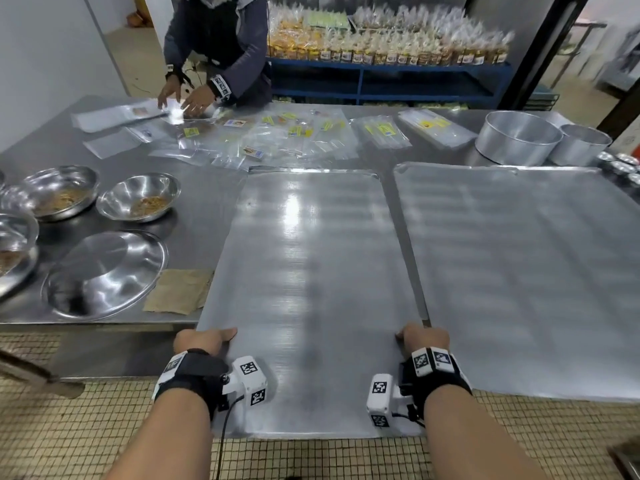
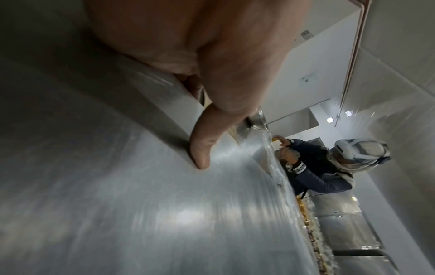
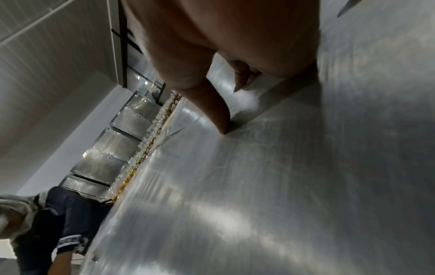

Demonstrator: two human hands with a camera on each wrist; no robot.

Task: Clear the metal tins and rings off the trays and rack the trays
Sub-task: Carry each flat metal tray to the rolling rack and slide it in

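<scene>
I see the steel desk (image 1: 194,209) carrying two bare trays side by side at its near edge, the nearer tray (image 1: 311,271) overhanging that edge toward me and the second tray (image 1: 519,271) lying just beside it at the right. My left hand (image 1: 204,339) grips the nearer tray's left edge and my right hand (image 1: 424,336) its right edge, thumbs on top with the other fingers curled under. Two round tins (image 1: 517,138) stand at the desk's far right corner, small bowls (image 1: 138,197) by its left edge.
</scene>
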